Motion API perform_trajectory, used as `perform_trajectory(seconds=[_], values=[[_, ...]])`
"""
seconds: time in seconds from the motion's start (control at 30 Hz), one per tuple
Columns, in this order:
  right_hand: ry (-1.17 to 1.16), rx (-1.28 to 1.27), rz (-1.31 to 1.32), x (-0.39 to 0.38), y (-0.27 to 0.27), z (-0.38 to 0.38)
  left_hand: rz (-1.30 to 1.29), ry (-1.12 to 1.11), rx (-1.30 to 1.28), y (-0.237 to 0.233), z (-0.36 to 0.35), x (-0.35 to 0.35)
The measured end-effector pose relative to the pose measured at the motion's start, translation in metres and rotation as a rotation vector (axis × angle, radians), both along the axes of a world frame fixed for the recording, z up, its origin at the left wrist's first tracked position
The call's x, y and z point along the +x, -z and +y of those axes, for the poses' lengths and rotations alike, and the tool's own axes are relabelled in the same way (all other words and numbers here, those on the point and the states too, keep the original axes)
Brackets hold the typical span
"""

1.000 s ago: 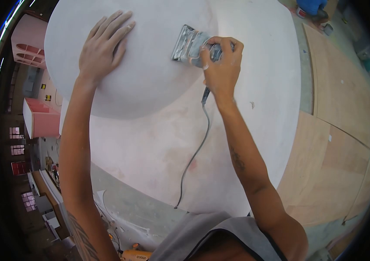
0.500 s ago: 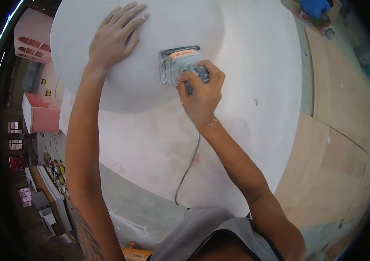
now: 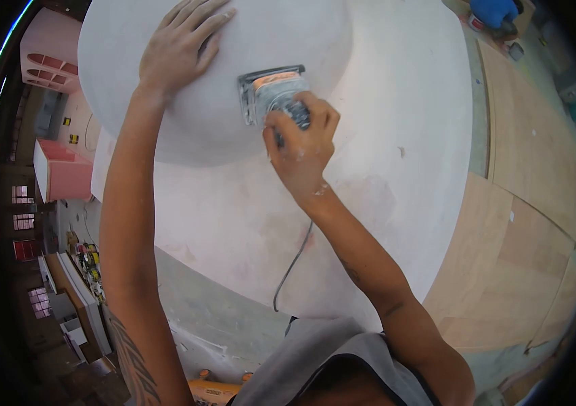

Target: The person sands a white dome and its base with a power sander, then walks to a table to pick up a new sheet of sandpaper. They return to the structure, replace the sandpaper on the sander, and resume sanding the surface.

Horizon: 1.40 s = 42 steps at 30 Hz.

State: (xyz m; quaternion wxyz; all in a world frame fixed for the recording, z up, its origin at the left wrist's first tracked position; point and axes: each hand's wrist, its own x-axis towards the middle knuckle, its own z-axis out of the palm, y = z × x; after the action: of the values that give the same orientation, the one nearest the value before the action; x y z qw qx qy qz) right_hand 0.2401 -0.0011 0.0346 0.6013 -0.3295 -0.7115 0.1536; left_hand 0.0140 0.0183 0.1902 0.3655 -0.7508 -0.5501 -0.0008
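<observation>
My right hand (image 3: 305, 145) is wrapped round the dusty grip of an electric sander (image 3: 278, 88). The sander's flat square pad lies against the rounded raised part of a large white panel (image 3: 396, 230). Down from my right forearm runs the sander's dark cord (image 3: 290, 271) across the panel. Palm down with fingers stretched, my left hand (image 3: 183, 51) rests on the same raised part, up and to the left of the sander. White dust coats the sander and my right wrist.
Wooden sheets (image 3: 511, 264) lie to the right. A person in blue (image 3: 494, 12) crouches at the top right beside a small bucket (image 3: 475, 24). Pink cabinets (image 3: 64, 172) stand at the left, and a shelf with tools (image 3: 88, 267) is below them. Something orange (image 3: 217, 391) sits near my body.
The sander and my right hand have moved a little to the left and up across the panel. My left hand has stayed at nearly the same place.
</observation>
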Motion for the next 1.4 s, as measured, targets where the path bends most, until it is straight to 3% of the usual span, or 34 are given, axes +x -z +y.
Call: perform_trajectory(seconds=[0.23,0.47,0.73,0.83,1.0,1.1,1.23,1.27,1.3,1.4], values=[[0.004,0.000,0.002,0.005,0.008,0.006,-0.013,-0.023,-0.007,0.001,-0.008,-0.001],[0.030,-0.082,0.070,0.019,0.006,0.062,-0.014,-0.018,0.016,0.003,-0.003,0.007],[0.051,-0.225,0.099,0.032,-0.007,0.133,0.008,-0.026,0.020,0.005,-0.002,0.002],[0.025,-0.399,0.073,0.033,-0.023,0.165,0.004,-0.009,0.031,0.005,-0.001,0.000],[0.070,-0.243,0.047,0.030,-0.037,0.242,-0.006,-0.026,0.014,0.003,-0.001,0.000],[-0.200,-0.523,0.117,0.026,-0.045,0.285,-0.024,-0.023,0.002,-0.002,-0.002,0.000],[-0.224,-0.579,0.143,0.024,-0.051,0.314,-0.023,-0.017,0.013,-0.005,-0.002,0.003],[-0.247,-0.697,0.126,0.025,-0.053,0.316,-0.037,-0.007,0.004,-0.005,-0.002,0.003],[-0.270,-0.815,0.108,0.027,-0.056,0.314,-0.051,0.002,-0.006,-0.005,-0.001,0.004],[-0.191,-0.771,-0.021,0.034,-0.071,0.273,-0.063,0.018,-0.005,-0.007,-0.001,0.007]])
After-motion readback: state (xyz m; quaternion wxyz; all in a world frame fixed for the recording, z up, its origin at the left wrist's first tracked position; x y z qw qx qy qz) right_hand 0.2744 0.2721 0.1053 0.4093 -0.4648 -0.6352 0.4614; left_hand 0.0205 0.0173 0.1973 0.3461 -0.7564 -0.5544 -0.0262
